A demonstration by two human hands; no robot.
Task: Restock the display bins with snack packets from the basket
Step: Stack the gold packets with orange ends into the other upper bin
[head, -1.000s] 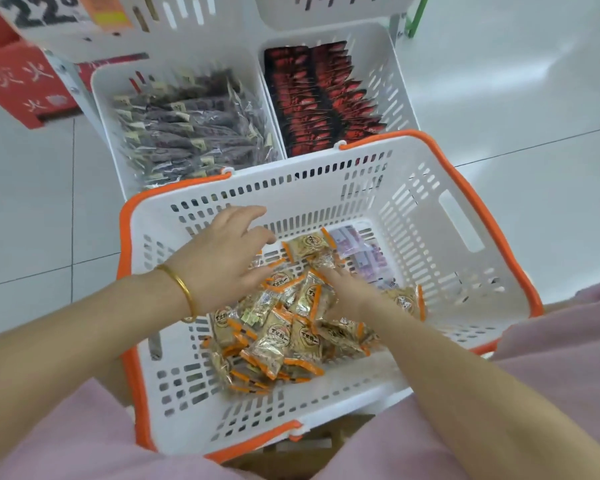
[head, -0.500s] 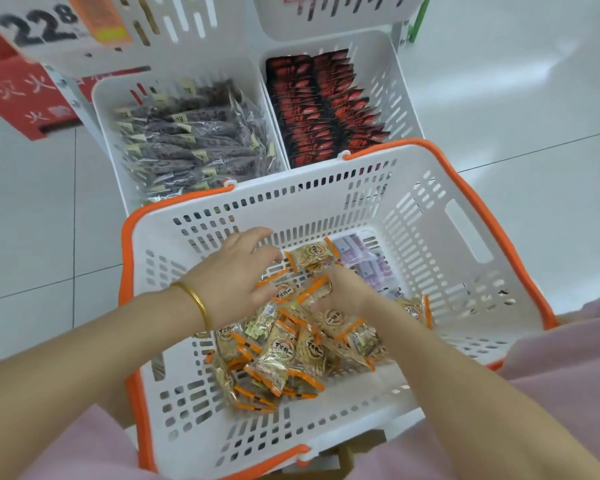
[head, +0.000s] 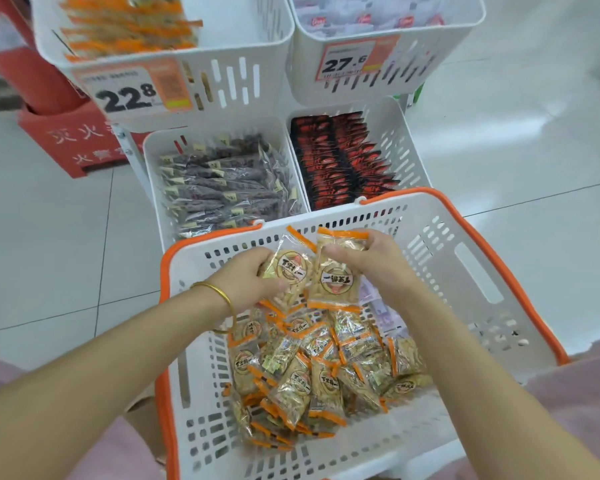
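A white basket (head: 471, 271) with an orange rim rests on my lap and holds a heap of gold snack packets (head: 312, 368) with orange ends. My left hand (head: 246, 282), with a gold bangle on the wrist, grips a bunch of these packets (head: 288, 268) above the heap. My right hand (head: 378, 265) grips another bunch of packets (head: 336, 275) right beside it. Both bunches are lifted over the basket's far half. The upper left display bin (head: 250, 77) holds the same orange-ended packets (head: 129, 29).
The upper right bin (head: 413, 67) holds white and red packets and carries a 27.6 price tag; the left one shows 22.8. Below are a bin of dark clear-wrapped snacks (head: 222, 188) and a bin of black-red packets (head: 343, 161). A red stand (head: 66, 140) stands at left on the tiled floor.
Both hands closed on packets in the heap and lifted them up over the basket. My view tilted upward, bringing the upper bins and price tags into sight.
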